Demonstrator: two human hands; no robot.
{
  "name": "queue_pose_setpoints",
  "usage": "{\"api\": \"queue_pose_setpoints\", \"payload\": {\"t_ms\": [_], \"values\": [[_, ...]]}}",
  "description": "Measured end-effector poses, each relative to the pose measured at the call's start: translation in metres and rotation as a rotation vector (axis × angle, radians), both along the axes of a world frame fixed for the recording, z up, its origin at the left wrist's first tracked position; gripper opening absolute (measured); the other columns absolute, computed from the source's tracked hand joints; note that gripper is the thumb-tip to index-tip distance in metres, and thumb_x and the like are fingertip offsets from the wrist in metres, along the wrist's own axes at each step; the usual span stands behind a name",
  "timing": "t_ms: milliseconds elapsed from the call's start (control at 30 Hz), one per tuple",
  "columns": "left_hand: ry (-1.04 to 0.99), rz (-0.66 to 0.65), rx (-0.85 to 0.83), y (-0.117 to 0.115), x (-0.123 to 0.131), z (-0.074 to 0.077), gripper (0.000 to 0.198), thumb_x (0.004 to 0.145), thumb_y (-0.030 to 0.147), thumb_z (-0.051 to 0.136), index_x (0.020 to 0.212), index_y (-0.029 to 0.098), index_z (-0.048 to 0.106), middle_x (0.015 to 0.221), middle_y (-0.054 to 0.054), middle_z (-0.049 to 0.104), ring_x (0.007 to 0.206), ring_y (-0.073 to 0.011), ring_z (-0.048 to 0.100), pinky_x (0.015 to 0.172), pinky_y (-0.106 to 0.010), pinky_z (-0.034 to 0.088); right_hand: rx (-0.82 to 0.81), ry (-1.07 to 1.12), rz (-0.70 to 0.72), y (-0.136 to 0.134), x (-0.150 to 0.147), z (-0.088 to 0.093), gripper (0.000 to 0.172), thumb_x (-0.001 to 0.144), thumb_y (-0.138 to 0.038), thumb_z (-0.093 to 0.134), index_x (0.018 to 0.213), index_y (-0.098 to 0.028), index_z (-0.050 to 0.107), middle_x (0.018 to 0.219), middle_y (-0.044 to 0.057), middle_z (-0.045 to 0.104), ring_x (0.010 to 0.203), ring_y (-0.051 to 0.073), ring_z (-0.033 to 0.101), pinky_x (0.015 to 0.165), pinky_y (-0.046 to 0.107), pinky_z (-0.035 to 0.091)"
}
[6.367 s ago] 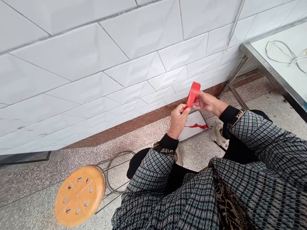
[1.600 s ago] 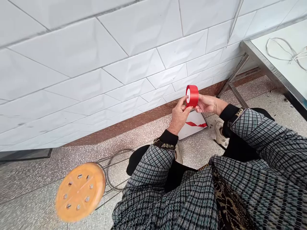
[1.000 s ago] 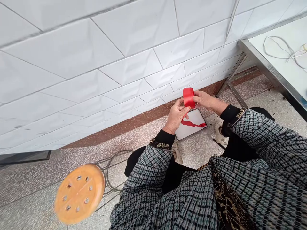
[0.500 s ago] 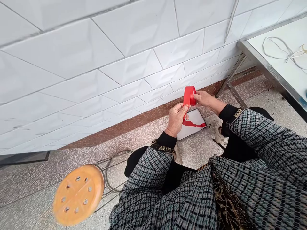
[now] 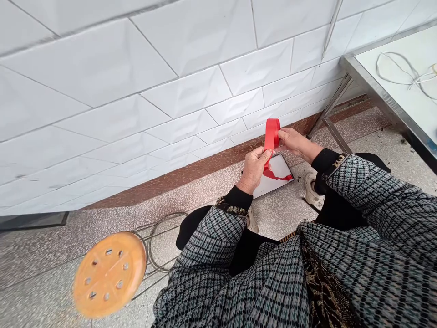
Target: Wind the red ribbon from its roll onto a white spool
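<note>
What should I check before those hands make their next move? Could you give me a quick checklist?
1. Left hand gripping the loose ribbon: ok, the thumb presses on the red strip.
2. Right hand on the ribbon roll: ok, its fingers are at the roll's side.
3. Loose ribbon free of twists: cannot tell, the left hand hides part of it.
4. Loose ribbon pulled straight above the white panel: not ok, it bends there.
5. Orange stool clear of the ribbon: ok, it stands well apart.
6. Enough ribbon on the roll: cannot tell from this view.
</note>
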State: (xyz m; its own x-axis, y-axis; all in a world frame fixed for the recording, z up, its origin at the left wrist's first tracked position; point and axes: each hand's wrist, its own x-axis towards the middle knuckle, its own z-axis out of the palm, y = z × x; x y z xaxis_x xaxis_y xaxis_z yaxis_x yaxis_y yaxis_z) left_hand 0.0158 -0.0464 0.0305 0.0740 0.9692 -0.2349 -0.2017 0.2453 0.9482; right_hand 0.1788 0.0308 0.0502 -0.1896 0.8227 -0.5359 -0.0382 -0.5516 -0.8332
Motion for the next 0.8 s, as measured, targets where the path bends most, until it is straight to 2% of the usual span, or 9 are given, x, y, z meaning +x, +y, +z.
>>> {"api": "queue_pose_setpoints", "payload": {"t_ms": [100,233,300,400,467,533,600,667,800], "values": [[0.048,-0.012,-0.008,0.0007,0.0032,-0.0022,0.043,0.083,0.058,0.093,0.085,0.018,0.077,0.071,0.002,0.066,0.051,-0.0078,0.050,0.051,-0.025,0.046,-0.071,0.094,-0.024,-0.0026,-0.0009,0.0028,0.023,0.113,-0.017,0.067,0.091,-0.018,0.072,0.077,0.006,0.078,0.070,0.018,0.072,0.074,0.028,0.066],[0.119,0.003,0.050,0.0029,0.0068,-0.0041,0.045,0.085,0.057,0.092,0.072,0.018,0.072,0.065,0.000,0.064,0.062,-0.0117,0.056,0.061,-0.025,0.047,-0.192,0.217,-0.033,-0.0048,-0.0022,0.0032,0.020,0.115,-0.029,0.073,0.098,-0.020,0.072,0.075,0.005,0.077,0.065,0.018,0.069,0.068,0.027,0.065],[0.123,-0.021,0.050,0.0032,0.0070,-0.0045,0.047,0.085,0.058,0.091,0.069,0.018,0.071,0.062,0.001,0.062,0.060,-0.0114,0.053,0.060,-0.025,0.043,-0.248,0.255,-0.027,-0.0058,-0.0027,0.0038,0.026,0.119,-0.029,0.066,0.095,-0.021,0.072,0.075,0.005,0.078,0.065,0.017,0.069,0.066,0.025,0.064],[0.140,-0.053,0.016,0.0029,0.0054,-0.0047,0.044,0.088,0.057,0.088,0.072,0.018,0.073,0.053,0.005,0.049,0.051,-0.0093,0.039,0.053,-0.025,0.031,-0.303,0.300,0.001,-0.0070,-0.0025,0.0057,0.034,0.123,-0.028,0.056,0.095,-0.020,0.074,0.076,0.005,0.079,0.066,0.016,0.071,0.066,0.023,0.063],[0.198,-0.014,0.032,0.0030,0.0042,-0.0039,0.041,0.090,0.050,0.087,0.068,0.019,0.071,0.053,0.006,0.047,0.051,-0.0086,0.036,0.052,-0.026,0.028,-0.327,0.313,0.021,-0.0070,-0.0016,0.0070,0.035,0.124,-0.032,0.055,0.097,-0.020,0.076,0.077,0.005,0.080,0.067,0.017,0.071,0.066,0.024,0.063],[0.277,0.067,0.077,0.0035,0.0039,-0.0022,0.038,0.090,0.038,0.088,0.066,0.019,0.066,0.058,0.004,0.053,0.055,-0.0088,0.040,0.055,-0.025,0.031,-0.341,0.308,0.034,-0.0063,-0.0005,0.0076,0.035,0.123,-0.033,0.057,0.097,-0.020,0.076,0.077,0.006,0.080,0.067,0.017,0.072,0.066,0.024,0.063],[0.327,0.160,0.121,0.0039,0.0043,0.0002,0.028,0.085,0.024,0.091,0.073,0.020,0.066,0.060,0.006,0.054,0.057,-0.0094,0.043,0.058,-0.025,0.034,-0.337,0.302,0.048,-0.0057,0.0004,0.0077,0.033,0.121,-0.032,0.061,0.096,-0.020,0.077,0.077,0.006,0.080,0.066,0.017,0.072,0.067,0.023,0.062],[0.333,0.209,0.155,0.0044,0.0045,0.0023,0.026,0.080,0.014,0.093,0.091,0.022,0.071,0.058,0.010,0.048,0.056,-0.0099,0.043,0.059,-0.025,0.035,-0.322,0.299,0.071,-0.0053,0.0010,0.0078,0.029,0.119,-0.033,0.065,0.097,-0.020,0.078,0.077,0.005,0.080,0.065,0.016,0.071,0.067,0.023,0.063],[0.300,0.120,0.204,0.0078,0.0012,0.0010,0.042,0.083,0.010,0.089,0.120,0.024,0.076,0.055,0.013,0.043,0.053,-0.0100,0.041,0.059,-0.026,0.035,-0.299,0.299,0.124,-0.0047,0.0032,0.0064,0.027,0.120,-0.035,0.064,0.103,-0.020,0.078,0.075,0.004,0.080,0.064,0.017,0.071,0.064,0.023,0.063]]}}
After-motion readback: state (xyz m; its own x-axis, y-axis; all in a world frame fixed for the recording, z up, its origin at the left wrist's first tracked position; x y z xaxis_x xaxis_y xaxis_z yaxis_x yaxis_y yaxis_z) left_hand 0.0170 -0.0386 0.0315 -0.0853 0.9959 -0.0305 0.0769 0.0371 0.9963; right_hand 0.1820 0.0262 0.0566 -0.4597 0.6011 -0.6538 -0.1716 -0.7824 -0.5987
